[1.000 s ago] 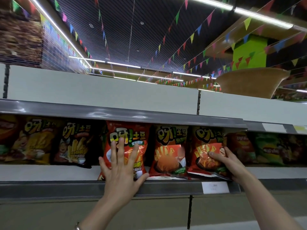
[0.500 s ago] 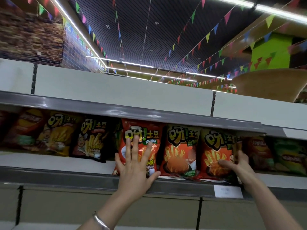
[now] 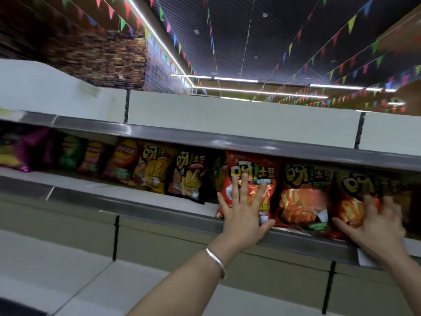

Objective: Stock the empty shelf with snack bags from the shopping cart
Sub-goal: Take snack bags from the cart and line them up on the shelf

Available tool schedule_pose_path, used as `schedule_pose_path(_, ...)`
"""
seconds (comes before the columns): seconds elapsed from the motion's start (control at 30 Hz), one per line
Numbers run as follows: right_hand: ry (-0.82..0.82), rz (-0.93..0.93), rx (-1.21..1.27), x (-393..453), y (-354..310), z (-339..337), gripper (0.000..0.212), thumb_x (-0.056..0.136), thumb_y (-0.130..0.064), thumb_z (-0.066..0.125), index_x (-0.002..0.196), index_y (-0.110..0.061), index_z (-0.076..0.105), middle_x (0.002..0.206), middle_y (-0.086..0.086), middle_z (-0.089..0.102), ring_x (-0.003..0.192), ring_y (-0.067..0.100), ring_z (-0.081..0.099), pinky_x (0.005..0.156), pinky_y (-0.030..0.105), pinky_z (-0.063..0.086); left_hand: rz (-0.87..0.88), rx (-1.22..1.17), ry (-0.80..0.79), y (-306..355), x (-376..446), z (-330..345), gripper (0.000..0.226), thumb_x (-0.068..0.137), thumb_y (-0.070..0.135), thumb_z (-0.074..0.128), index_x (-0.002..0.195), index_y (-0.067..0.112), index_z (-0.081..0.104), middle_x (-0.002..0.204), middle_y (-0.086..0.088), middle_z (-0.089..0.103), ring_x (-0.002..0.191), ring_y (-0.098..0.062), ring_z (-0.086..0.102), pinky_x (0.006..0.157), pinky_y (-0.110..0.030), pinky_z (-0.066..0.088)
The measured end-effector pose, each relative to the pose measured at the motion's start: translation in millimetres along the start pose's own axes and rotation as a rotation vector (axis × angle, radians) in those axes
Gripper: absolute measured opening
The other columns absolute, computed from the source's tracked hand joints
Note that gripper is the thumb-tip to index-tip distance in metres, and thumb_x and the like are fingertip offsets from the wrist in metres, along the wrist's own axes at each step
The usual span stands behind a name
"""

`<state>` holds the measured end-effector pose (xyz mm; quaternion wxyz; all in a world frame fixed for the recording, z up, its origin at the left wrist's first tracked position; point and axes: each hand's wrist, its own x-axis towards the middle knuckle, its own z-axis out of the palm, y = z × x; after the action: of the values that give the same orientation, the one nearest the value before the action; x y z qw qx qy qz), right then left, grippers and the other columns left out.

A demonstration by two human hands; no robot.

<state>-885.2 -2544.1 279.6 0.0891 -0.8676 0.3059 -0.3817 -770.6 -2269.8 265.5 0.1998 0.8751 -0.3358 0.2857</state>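
Note:
A row of snack bags stands upright on a grey-edged shelf (image 3: 145, 202). My left hand (image 3: 242, 210) lies flat with spread fingers against a red snack bag (image 3: 252, 166). To its right stands an orange-red bag (image 3: 305, 197). Further right, my right hand (image 3: 373, 222), blurred, presses with spread fingers on another orange bag (image 3: 352, 197) at the frame's right edge. A black bag (image 3: 189, 172) and a yellow bag (image 3: 152, 169) stand to the left. The shopping cart is out of view.
More chip bags (image 3: 91, 156) fill the shelf's left part. A metal shelf lip (image 3: 205, 136) runs just above the bags. White back panels (image 3: 227, 115) rise above it. A price tag (image 3: 364, 257) sits on the shelf edge near my right wrist.
The view has swung left and tilted, so the bags and both hands sit further right. My right hand's fingers have spread flatter on the orange bag. My left hand stays on the red bag.

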Motion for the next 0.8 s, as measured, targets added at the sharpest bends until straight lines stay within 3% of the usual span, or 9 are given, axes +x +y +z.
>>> schedule_pose_path(0.07,0.007,-0.007,-0.010,-2.0,1.8,-1.2,0.118,0.063,-0.079,0.052,0.158,-0.025,0.007,0.165,0.011,-0.009,0.151,0.036,-0.006,0.120,0.061,0.007,0.001,-0.013,-0.012,0.7,-2.4,-2.8,0.098,0.091,0.063,0.052,0.150,0.043,-0.024,0.144,0.003,-0.055,0.131,-0.023,-0.053,0.108,-0.070,-0.019)
schedule_pose_path(0.2,0.208,-0.073,0.067,-11.9,0.7,-5.9,0.105,0.075,-0.075,0.055,0.155,-0.035,0.000,0.164,-0.002,-0.010,0.151,0.034,-0.006,0.117,0.063,0.005,0.006,-0.023,0.012,2.4,-8.9,-8.3,0.104,0.088,0.061,0.060,0.150,0.045,-0.023,0.146,0.002,-0.053,0.133,-0.024,-0.051,0.108,-0.068,-0.021)
schedule_pose_path(0.33,0.335,-0.173,0.130,-25.9,-16.2,-20.0,0.098,0.075,-0.070,0.044,0.155,-0.026,0.010,0.162,0.001,-0.001,0.151,0.033,0.003,0.116,0.064,0.007,0.007,0.001,0.014,7.5,-16.7,-14.6,0.106,0.088,0.059,0.061,0.150,0.044,-0.023,0.147,0.002,-0.052,0.134,-0.024,-0.050,0.111,-0.064,-0.021)
schedule_pose_path(0.43,0.398,-0.252,0.168,-40.7,-34.0,-31.4,0.093,0.077,-0.059,0.048,0.155,-0.019,0.016,0.160,0.005,0.005,0.149,0.033,0.008,0.116,0.063,0.009,0.006,-0.022,0.005,8.9,-28.9,-21.4,0.107,0.088,0.056,0.062,0.150,0.041,-0.024,0.145,0.004,-0.054,0.133,-0.021,-0.051,0.110,-0.058,-0.026)
schedule_pose_path(0.6,0.398,-0.312,0.228,-70.3,-76.3,-42.0,0.083,0.082,-0.053,0.052,0.151,-0.012,0.027,0.155,0.009,0.017,0.143,0.031,0.019,0.116,0.060,0.019,-0.009,-0.034,-0.018,-0.6,-64.0,-45.4,0.099,0.091,0.054,0.059,0.153,0.039,-0.017,0.150,0.006,-0.048,0.135,-0.015,-0.049,0.116,-0.053,-0.020)
schedule_pose_path(0.8,0.323,-0.376,0.477,-143.9,-163.2,-34.6,0.069,0.085,-0.032,0.065,0.144,-0.007,0.041,0.148,0.010,0.026,0.139,0.032,0.026,0.114,0.057,0.026,-0.162,-0.063,0.039,-50.3,-140.4,-97.4,0.088,0.093,0.057,0.054,0.156,0.037,-0.004,0.152,0.010,-0.040,0.139,-0.010,-0.042,0.119,-0.046,-0.017)
